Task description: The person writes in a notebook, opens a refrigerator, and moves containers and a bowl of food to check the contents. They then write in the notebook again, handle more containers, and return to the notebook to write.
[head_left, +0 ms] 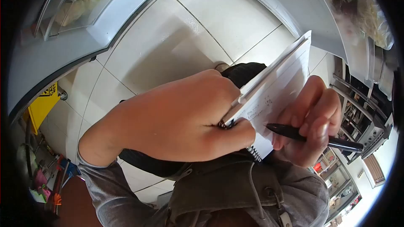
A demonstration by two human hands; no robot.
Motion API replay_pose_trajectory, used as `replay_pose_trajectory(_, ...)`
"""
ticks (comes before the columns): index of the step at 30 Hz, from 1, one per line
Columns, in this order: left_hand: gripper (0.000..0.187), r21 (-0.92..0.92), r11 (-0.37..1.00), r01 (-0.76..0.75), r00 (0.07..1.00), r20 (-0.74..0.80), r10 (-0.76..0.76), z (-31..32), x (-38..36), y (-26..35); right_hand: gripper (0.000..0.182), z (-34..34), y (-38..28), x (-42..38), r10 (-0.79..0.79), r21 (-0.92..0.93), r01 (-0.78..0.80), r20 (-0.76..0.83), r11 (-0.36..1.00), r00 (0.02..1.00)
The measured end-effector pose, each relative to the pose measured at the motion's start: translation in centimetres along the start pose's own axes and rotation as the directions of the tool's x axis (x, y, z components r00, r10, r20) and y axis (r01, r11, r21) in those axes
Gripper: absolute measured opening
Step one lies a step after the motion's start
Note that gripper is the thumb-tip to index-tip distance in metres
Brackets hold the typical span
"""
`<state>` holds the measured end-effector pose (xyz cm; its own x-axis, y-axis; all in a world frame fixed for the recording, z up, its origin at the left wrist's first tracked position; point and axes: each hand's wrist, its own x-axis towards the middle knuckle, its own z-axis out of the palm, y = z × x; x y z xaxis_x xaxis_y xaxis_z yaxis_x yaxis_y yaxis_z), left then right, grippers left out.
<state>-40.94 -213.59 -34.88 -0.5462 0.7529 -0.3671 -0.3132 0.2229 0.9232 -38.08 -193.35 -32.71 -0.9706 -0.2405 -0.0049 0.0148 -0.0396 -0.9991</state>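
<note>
On the left, a yellow sign (43,106) stands near the tiled floor (176,29). The left hand (202,117) has its fingers closed on the notebook (273,88) by its curly wire edge. The notebook (it has small writing on it) tilts above the floor. The right hand (313,122) pinches a black pen (313,137), its tip near the page.
</note>
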Motion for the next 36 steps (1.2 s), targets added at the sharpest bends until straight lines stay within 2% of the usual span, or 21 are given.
replay_pose_trajectory(1,0.027,-0.05,0.999,0.018,1.0,0.023,-0.016,-0.1,0.0,0.0,0.031,0.4,0.2,0.0,0.001,-0.001,-0.001,0.001,1.0,1.0)
replay_pose_trajectory(3,0.026,-0.074,0.996,0.042,0.998,0.043,-0.039,-0.2,0.0,0.1,0.032,1.2,0.6,0.1,-0.041,0.178,0.063,-0.122,0.982,0.992)
replay_pose_trajectory(4,0.026,-0.095,0.993,0.067,0.996,0.062,-0.061,-0.2,-0.1,0.0,0.033,0.9,0.6,0.2,-0.045,0.148,0.057,-0.085,0.987,0.995)
replay_pose_trajectory(8,0.024,-0.145,0.988,0.051,0.996,0.085,-0.039,-0.2,-0.1,-0.7,0.034,1.1,0.7,0.4,-0.072,0.167,0.088,-0.1,0.982,0.992)
replay_pose_trajectory(14,0.025,-0.327,0.942,0.079,0.988,0.149,-0.031,-0.3,0.0,-1.3,0.038,0.7,0.6,0.3,-0.015,0.099,0.026,-0.105,0.995,0.994)
replay_pose_trajectory(16,0.026,-0.381,0.913,0.143,0.98,0.183,-0.077,-0.4,0.0,-0.9,0.041,0.0,0.8,0.3,-0.05,0.077,0.048,0.027,0.996,0.998)
replay_pose_trajectory(17,0.026,-0.381,0.913,0.144,0.98,0.182,-0.079,-0.6,0.1,-0.6,0.041,0.2,0.6,0.1,-0.05,0.079,0.047,0.027,0.996,0.998)
replay_pose_trajectory(19,0.027,-0.269,0.944,0.191,0.956,0.269,-0.117,-1.2,0.2,-0.1,0.045,0.7,-0.3,-0.5,0.185,0.178,-0.163,-0.112,0.97,0.976)
replay_pose_trajectory(23,0.03,-0.244,0.95,0.194,0.947,0.299,-0.117,-1.0,0.3,-0.2,0.04,0.4,0.1,-0.4,0.162,0.213,-0.124,-0.169,0.969,0.972)
replay_pose_trajectory(25,0.034,-0.313,0.92,0.237,0.967,0.168,-0.192,-0.1,-0.1,-0.5,0.038,-1.0,-0.4,-0.1,0.111,-0.071,-0.103,0.13,0.992,0.985)
replay_pose_trajectory(26,0.034,-0.312,0.919,0.241,0.966,0.172,-0.194,0.1,-0.3,-0.4,0.036,-1.2,-0.2,-0.5,0.098,-0.033,-0.095,0.123,0.995,0.988)
replay_pose_trajectory(28,0.039,-0.101,0.974,0.204,0.979,0.034,-0.201,0.3,-0.5,-0.1,0.036,-0.9,-0.6,-0.8,0.116,-0.088,-0.107,0.112,0.99,0.987)
replay_pose_trajectory(29,0.039,-0.099,0.973,0.208,0.978,0.038,-0.205,0.2,-0.5,-0.1,0.037,-0.8,-0.8,-0.9,0.133,-0.146,-0.117,0.103,0.982,0.986)
replay_pose_trajectory(32,0.041,-0.177,0.952,0.251,0.966,0.103,-0.236,0.2,-0.4,0.0,0.033,-0.7,-1.2,-0.6,0.149,-0.168,-0.131,0.095,0.977,0.984)
replay_pose_trajectory(34,0.04,-0.083,0.982,0.17,0.983,0.078,-0.164,0.2,-0.5,0.2,0.031,-0.8,-1.2,-0.4,0.161,-0.2,-0.14,0.095,0.97,0.982)
replay_pose_trajectory(36,0.039,-0.111,0.98,0.165,0.984,0.081,-0.156,0.3,-0.4,0.0,0.028,-0.9,-1.0,-0.2,0.126,-0.244,-0.091,0.133,0.966,0.983)
